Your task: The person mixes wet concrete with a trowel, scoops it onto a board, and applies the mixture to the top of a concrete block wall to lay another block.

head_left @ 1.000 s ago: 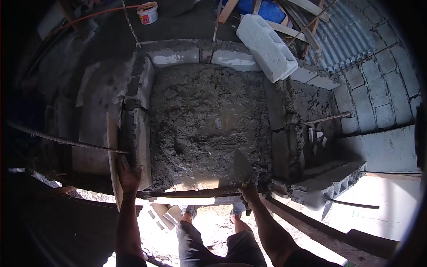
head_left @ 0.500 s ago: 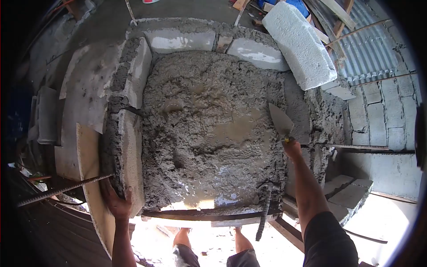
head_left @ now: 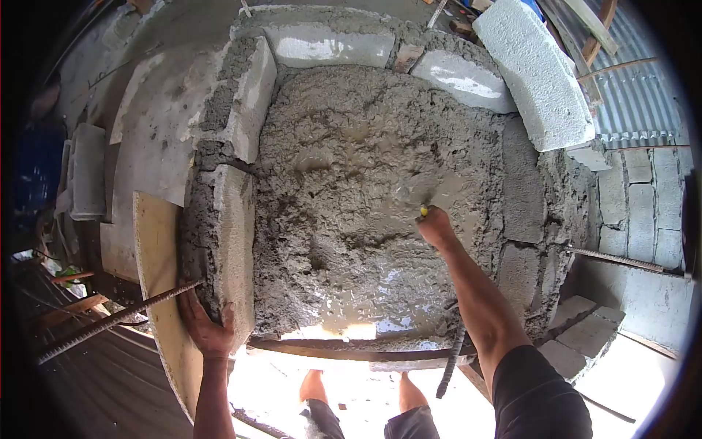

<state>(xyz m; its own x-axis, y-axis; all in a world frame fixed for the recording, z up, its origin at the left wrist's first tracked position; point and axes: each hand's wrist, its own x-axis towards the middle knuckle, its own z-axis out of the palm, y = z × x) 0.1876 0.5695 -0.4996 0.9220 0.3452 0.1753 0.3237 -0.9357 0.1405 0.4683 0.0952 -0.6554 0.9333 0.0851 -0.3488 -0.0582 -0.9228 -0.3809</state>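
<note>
My right hand (head_left: 436,225) is closed around the yellow-tipped handle of a trowel (head_left: 417,190). The blade lies low over the wet concrete (head_left: 344,168), partly sunk or smeared with it, so its outline is hard to make out. My left hand (head_left: 210,328) rests with fingers stretched and thumb apart against the near end of an upright concrete block (head_left: 233,249) on the left side. Close by that hand, a rebar rod (head_left: 131,317) and a curved plywood sheet (head_left: 162,256) stand along the block's outer side.
Mortared blocks (head_left: 333,48) wall in the concrete at the back. A loose white block (head_left: 537,77) lies at the back right. Another rebar (head_left: 618,258) juts out on the right, and a short ribbed bar (head_left: 452,362) hangs over the front board (head_left: 351,351).
My right hand has moved the trowel leftward, from the right edge onto the wet concrete nearer the middle. My left hand stays at the block. The whole view has shifted slightly.
</note>
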